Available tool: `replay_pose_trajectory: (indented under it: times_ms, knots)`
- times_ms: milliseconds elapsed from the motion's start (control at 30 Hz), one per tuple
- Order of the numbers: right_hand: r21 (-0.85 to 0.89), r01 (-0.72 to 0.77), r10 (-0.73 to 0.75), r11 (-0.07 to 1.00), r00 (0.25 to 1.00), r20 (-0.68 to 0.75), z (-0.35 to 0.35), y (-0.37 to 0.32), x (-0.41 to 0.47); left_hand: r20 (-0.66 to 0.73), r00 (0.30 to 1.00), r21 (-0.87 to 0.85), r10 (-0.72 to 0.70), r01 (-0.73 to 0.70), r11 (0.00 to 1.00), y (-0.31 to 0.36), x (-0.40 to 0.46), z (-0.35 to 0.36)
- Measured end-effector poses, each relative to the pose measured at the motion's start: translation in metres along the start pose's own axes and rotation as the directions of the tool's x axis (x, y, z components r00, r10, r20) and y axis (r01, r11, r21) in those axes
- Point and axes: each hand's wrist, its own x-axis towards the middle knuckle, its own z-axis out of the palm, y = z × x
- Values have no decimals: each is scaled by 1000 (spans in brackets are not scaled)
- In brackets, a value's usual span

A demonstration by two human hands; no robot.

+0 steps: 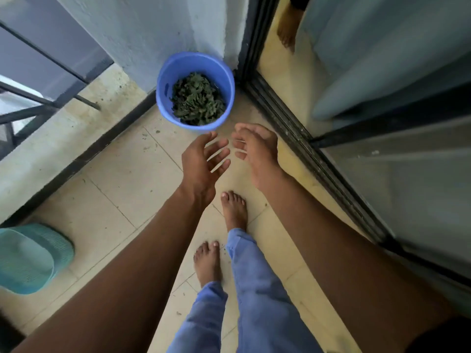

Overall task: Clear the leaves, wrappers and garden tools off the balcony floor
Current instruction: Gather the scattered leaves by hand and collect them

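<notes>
Looking down on a pale tiled balcony floor. Standing in the far corner, against a whitewashed wall and beside a dark sliding-door track: a round blue plastic bucket, upright, mouth open to the camera, part filled with a heap of dark green dried leaves.

Reaching forward, two bare arms. Left hand palm inward, fingers spread and nearly straight, holding nothing. Right hand facing it across a narrow gap, fingers loosely curled inward, likewise holding nothing. Both hovering just short of the bucket's near rim, apart from it, above the floor.

Key relation: bucket straight ahead of the fingertips and slightly to the left, so the left hand a little nearer to the rim, the right hand nearer to the door track. No long axis to speak of, the bucket being round; open mouth upward.

Lower down: two bare feet and blue trouser legs on the tiles. At the left edge, a teal plastic basin on the floor, well apart from the hands. Small dark crumbs of leaf scattered on the tiles near the bucket and by the feet. No wrappers or garden tools in sight.

Judged from this: leaves mostly gathered; likely next either lifting the bucket from both sides or turning to the remaining crumbs.
</notes>
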Motion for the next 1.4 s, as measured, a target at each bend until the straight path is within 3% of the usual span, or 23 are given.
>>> replay_pose_trajectory:
  times_ms: [200,367,600,767,1000,1167,1400]
  knots:
    - [-36,56,-60,998,990,-129,-57,50,-79,94,995,261,-38,12,965,-56,-63,-13]
    - [-3,68,-67,998,964,-258,-113,100,-135,157,981,496,-110,18,868,-118,-102,-24]
    - [174,-12,93,985,879,-468,-204,219,-197,167,944,734,-284,74,675,-239,-134,-30]
    - [270,-45,200,962,789,-580,-259,318,-242,174,909,879,-380,31,477,-333,-158,-42]
    - [356,-100,327,929,673,-664,-308,458,-323,130,875,982,-466,-50,180,-471,-205,-88]
    - [355,-269,442,895,645,-624,-325,571,-371,32,836,999,-548,-41,-5,-561,-221,-126]
    - [450,-476,652,756,483,-584,-325,738,-348,-23,807,969,-590,-126,-210,-670,-164,-174]
